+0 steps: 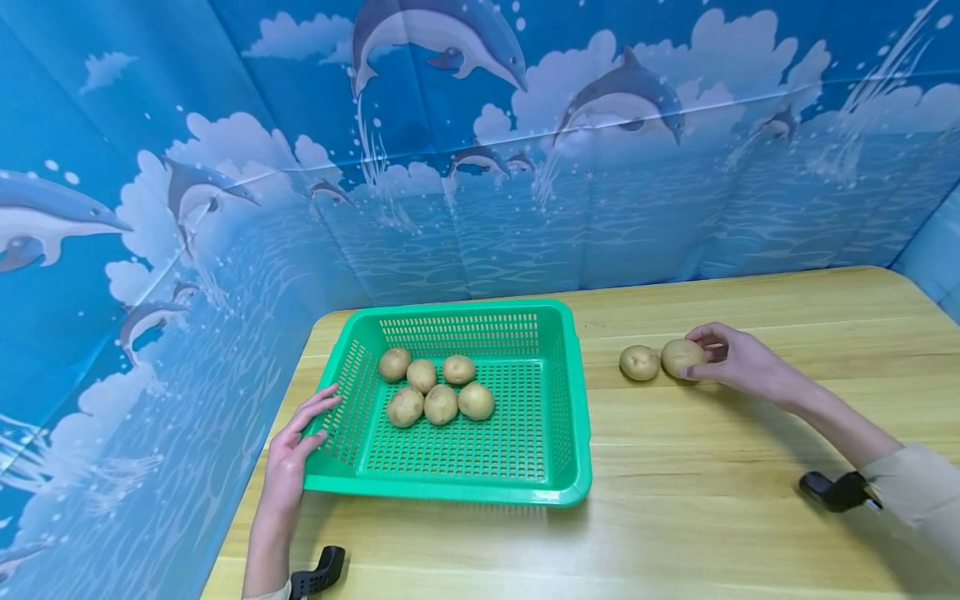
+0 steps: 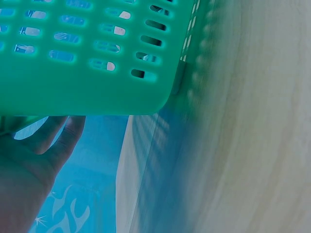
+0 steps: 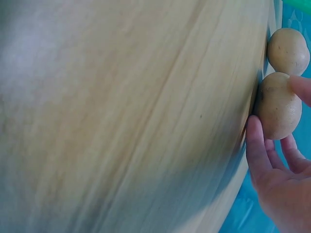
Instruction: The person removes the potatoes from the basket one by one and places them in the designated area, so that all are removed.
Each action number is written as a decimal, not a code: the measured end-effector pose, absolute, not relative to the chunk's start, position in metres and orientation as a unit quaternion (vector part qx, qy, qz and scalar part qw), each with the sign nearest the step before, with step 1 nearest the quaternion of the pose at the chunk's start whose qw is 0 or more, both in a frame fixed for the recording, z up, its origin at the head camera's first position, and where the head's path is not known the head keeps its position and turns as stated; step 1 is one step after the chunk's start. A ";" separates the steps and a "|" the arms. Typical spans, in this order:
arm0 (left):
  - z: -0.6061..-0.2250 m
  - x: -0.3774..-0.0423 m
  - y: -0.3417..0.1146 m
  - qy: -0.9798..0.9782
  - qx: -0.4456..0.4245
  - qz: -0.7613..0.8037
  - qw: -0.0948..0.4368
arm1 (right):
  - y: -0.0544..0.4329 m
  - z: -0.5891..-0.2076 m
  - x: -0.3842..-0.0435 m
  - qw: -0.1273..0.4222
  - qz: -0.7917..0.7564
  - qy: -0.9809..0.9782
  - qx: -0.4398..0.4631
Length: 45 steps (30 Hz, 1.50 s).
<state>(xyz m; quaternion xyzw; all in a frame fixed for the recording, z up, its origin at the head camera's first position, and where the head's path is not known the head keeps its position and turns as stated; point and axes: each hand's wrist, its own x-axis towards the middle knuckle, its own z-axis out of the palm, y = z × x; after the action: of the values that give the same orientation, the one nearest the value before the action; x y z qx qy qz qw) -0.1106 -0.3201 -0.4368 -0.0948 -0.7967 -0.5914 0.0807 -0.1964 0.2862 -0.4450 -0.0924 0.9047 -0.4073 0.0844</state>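
A green plastic basket [image 1: 566, 400] with slotted walls stands on the table, several potatoes [image 1: 441, 405] grouped toward its left and middle. At its left rim my left hand [image 1: 288, 450] grips the edge, fingers and thumb reaching over it; in the left wrist view that hand [image 2: 36, 160] is partly hidden by the basket wall [image 2: 87, 92]. My right hand [image 1: 742, 358] holds a potato [image 1: 681, 358] between thumb and fingers on the table, right of the basket. Just left of it lies another potato [image 1: 640, 363], close beside or touching the held one [image 3: 279, 107].
The wooden table [image 1: 675, 517] has rounded corners and runs back to a blue curtain [image 1: 465, 217] printed with dolphins. Black wrist mounts [image 1: 836, 492] sit at both wrists, near the tabletop.
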 end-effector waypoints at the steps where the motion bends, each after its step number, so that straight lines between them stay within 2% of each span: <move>1: -0.437 -0.110 -0.320 -0.796 -0.095 -0.592 0.081 | 0.286 -0.445 -0.196 0.085 -0.406 0.905 -0.094; 25: -0.439 -0.112 -0.321 -0.797 -0.100 -0.590 0.083 | 0.280 -0.447 -0.194 0.074 -0.388 0.908 -0.137; 36: -0.439 -0.113 -0.321 -0.796 -0.101 -0.590 0.085 | 0.276 -0.435 -0.185 0.001 -0.377 0.915 -0.145; 45: -0.439 -0.113 -0.322 -0.795 -0.102 -0.591 0.087 | 0.253 -0.421 -0.178 -0.040 -0.387 0.907 -0.159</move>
<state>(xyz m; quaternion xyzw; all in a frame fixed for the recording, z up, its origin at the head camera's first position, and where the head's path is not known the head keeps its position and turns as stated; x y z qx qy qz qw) -0.1127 -0.3215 -0.4394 -0.1020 -0.7953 -0.5913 0.0865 -0.1780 0.2534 -0.4206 -0.1590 0.9073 -0.3872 -0.0397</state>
